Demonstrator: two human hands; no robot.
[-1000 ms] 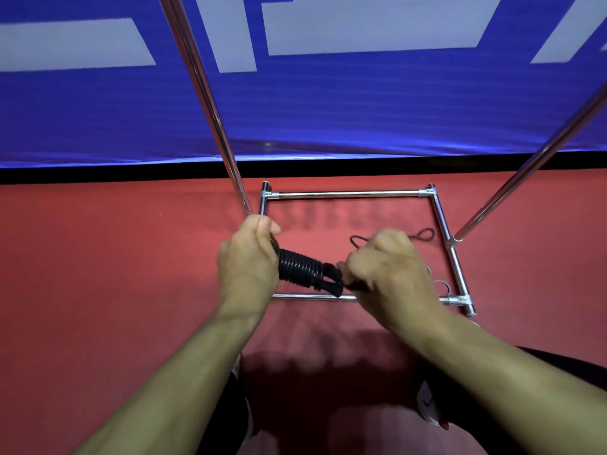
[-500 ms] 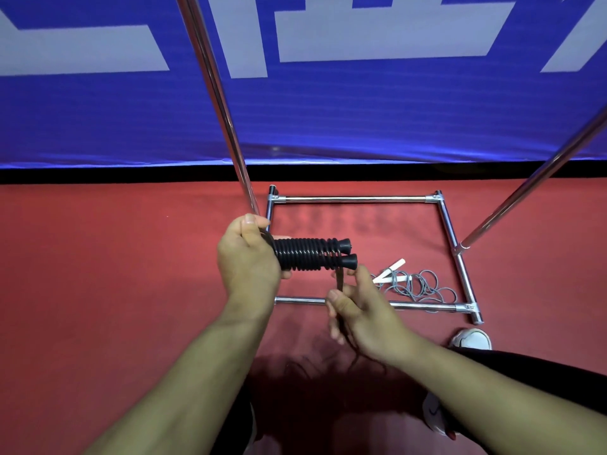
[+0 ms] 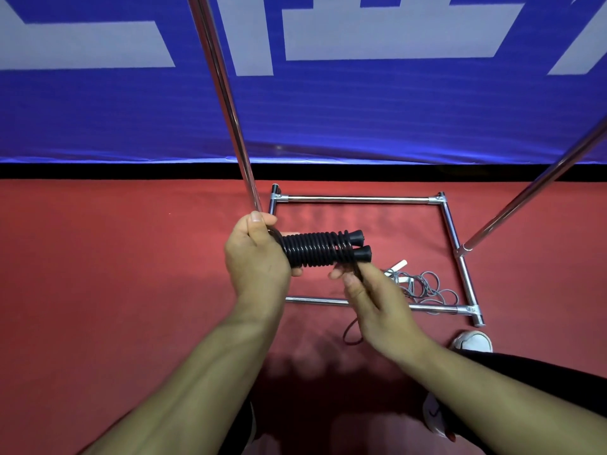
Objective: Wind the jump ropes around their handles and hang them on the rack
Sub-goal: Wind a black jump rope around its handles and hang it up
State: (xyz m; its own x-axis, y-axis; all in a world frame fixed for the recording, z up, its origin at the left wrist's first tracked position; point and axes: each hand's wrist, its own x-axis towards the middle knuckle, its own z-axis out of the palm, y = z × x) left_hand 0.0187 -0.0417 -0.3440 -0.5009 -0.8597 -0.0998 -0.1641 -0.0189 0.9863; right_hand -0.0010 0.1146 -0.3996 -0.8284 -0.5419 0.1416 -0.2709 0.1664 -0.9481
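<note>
Two black handles (image 3: pixel 323 251) held level, ends rightward

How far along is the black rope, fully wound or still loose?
Mostly wound: black rope coils cover both handles held by the left hand. A loose tail hangs below the right hand, which pinches it.

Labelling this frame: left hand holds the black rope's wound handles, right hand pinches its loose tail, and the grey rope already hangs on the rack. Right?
Not quite. In the head view the grey rope lies in a loose tangle on the red floor inside the rack base, not hung. The rest holds: the left hand holds the black rope's wound handles, and the right hand pinches its tail.
</note>
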